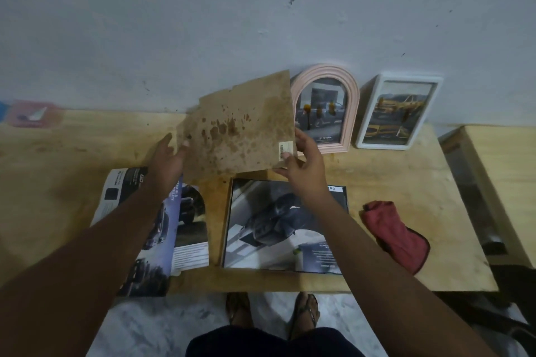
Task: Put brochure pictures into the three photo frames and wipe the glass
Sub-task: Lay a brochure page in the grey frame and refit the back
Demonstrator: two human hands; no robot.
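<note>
Above the table (406, 182), at 12 o'clock from the third frame (285, 224), both hands carry the stained backing board (240, 127). Board is tilted, far edge up toward the wall, near edge hanging just over the frame's far edge

Grip state:
- right hand (304, 165): pinched on the board's near-right corner, thumb on top by the barcode sticker, fingers underneath
- left hand (169, 162): fingers spread, supporting the board's left edge, one fingertip on the face; looks more like a prop than a clamp, can't tell how firm

Third frame lies flat, face down I'd judge, with a car picture on top inside the dark border. Its long axis runs roughly 9 to 3 o'clock; board's long edge runs about the same way, rotated a little anticlockwise

Key relation: frame sits at 6 o'clock from the grip, directly below and toward the person. Right hand is the nearer one, almost over the frame's far-right part, so it likely sets the corner first while the left lowers the other side

Elsewhere:
- pink arched frame (324, 109) and white frame (398, 113) stand against the wall at 1 to 2 o'clock, both already filled
- red cloth (397, 235) at 3 o'clock of the flat frame, untouched
- open brochure (162, 229) at 9 o'clock, under the left forearm

Judgement: two frames done, third needs backing on, then wiping
</note>
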